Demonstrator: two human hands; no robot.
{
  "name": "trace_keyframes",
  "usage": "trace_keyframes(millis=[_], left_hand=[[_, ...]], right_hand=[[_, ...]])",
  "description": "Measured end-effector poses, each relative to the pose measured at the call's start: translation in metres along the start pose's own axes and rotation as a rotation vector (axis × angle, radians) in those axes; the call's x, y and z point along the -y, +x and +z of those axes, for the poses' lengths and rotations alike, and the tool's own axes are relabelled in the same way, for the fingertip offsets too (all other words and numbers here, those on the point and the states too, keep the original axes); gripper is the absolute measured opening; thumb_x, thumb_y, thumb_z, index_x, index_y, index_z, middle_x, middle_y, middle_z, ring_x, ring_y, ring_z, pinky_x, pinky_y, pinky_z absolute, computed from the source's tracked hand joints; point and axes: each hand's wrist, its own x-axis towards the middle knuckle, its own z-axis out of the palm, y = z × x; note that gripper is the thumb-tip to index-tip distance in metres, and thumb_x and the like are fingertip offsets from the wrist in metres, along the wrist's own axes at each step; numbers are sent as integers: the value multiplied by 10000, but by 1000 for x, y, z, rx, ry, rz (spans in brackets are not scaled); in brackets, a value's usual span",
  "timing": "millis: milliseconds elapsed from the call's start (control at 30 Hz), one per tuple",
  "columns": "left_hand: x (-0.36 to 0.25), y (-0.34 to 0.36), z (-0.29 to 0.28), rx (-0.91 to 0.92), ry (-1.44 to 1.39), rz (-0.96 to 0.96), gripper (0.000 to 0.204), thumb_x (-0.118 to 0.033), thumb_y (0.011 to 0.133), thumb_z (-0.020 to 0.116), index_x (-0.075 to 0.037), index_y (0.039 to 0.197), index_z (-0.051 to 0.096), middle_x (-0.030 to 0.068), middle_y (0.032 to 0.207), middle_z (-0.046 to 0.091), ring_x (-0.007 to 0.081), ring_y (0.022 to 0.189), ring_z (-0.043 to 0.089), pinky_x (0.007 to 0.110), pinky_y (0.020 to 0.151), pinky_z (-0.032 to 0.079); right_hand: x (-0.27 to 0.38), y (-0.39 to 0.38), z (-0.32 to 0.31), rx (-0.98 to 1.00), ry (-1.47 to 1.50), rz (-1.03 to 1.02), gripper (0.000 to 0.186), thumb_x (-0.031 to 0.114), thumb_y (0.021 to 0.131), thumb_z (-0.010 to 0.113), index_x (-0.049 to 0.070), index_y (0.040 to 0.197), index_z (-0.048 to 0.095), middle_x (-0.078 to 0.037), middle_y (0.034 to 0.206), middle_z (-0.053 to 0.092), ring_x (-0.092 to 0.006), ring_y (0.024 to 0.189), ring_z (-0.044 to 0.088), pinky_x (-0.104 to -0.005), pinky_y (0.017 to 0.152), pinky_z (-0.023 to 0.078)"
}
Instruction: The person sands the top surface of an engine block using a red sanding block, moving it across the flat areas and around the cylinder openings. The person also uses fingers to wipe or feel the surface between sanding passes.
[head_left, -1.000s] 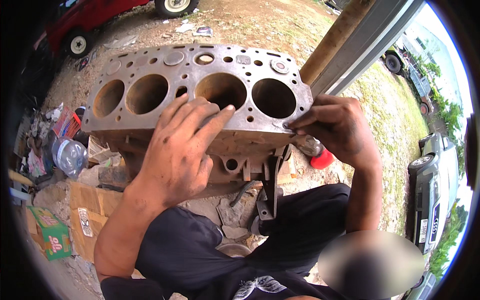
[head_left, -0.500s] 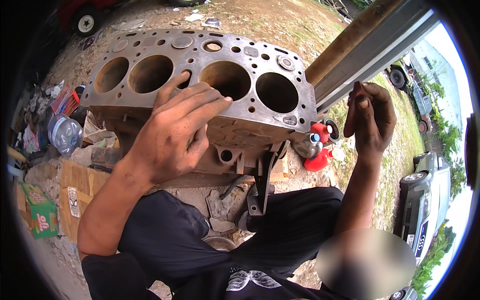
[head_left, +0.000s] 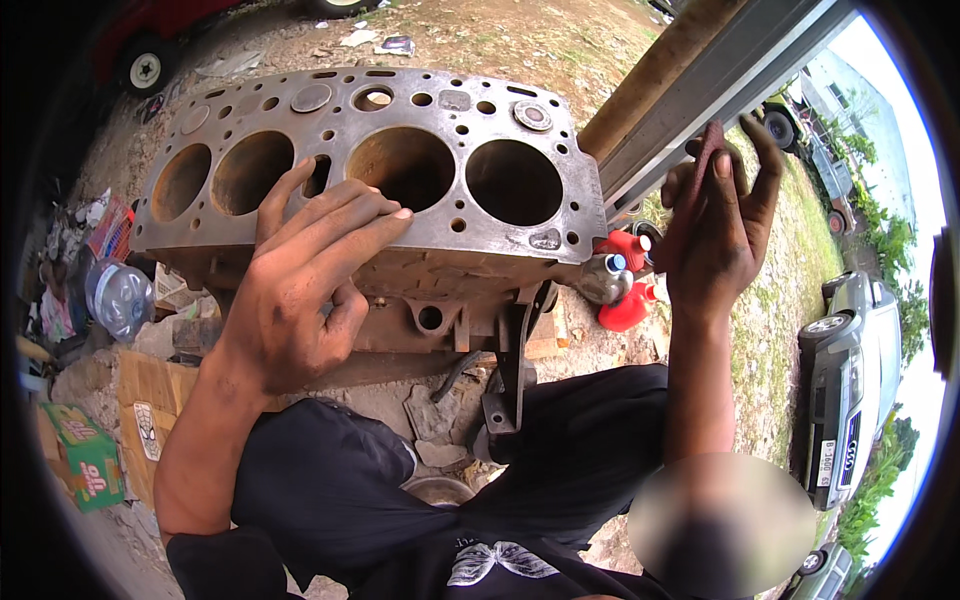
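Lifted away from the block's right corner a second ago, the right hand (head_left: 722, 225) is now hanging raised well off to the right, its fingers pinching a small dark reddish abrasive pad (head_left: 690, 195) upright between thumb and fingertips.

Going from the left, a green cardboard carton (head_left: 82, 458) is lying near the left edge, with a clear plastic water bottle (head_left: 120, 297) farther back beside flattened brown cardboard (head_left: 145, 385). Next, the rusty brown four-cylinder cast-iron engine block (head_left: 440, 120) is sitting in the middle, deck face up. On it, the left hand (head_left: 300, 290) is resting flat, open, fingers spread over the near edge between the second and third bores, gripping nothing. Just right of the block, red plastic oil bottles (head_left: 625, 300) are standing on the dirt. Far right, a silver parked car (head_left: 850, 380) is standing on grass.
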Motion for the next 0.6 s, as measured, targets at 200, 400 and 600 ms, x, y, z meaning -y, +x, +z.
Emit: trace_keyframes(millis=[200, 400, 600], left_hand=[[0, 2, 1, 1, 13, 19, 660, 108, 757, 610, -7, 1387, 769, 180, 1367, 792, 384, 1426, 687, 603, 1332, 376], [-10, 7, 4, 0, 91, -58, 647, 45, 831, 729, -65, 1468, 756, 161, 1388, 787, 358, 1382, 705, 556, 1309, 444], [-20, 10, 1, -12, 76, -15, 661, -49, 880, 794, -67, 1536, 709, 172, 1387, 793, 375, 1345, 722, 538, 1253, 504]], right_hand=[[1, -9, -7, 99, -59, 121, 249, 133, 1155, 660, 31, 1379, 699, -138, 1334, 773, -94, 889, 692, -234, 734, 559], [5, -11, -3, 169, -84, 308, 521, 149, 1105, 711, -2, 1592, 606, -191, 1408, 746, -199, 1163, 747, -325, 1009, 613], [18, -19, 15, 118, -135, 232, 870, 157, 981, 913, 17, 1712, 462, -226, 1378, 758, -248, 1217, 770, -368, 1051, 629]])
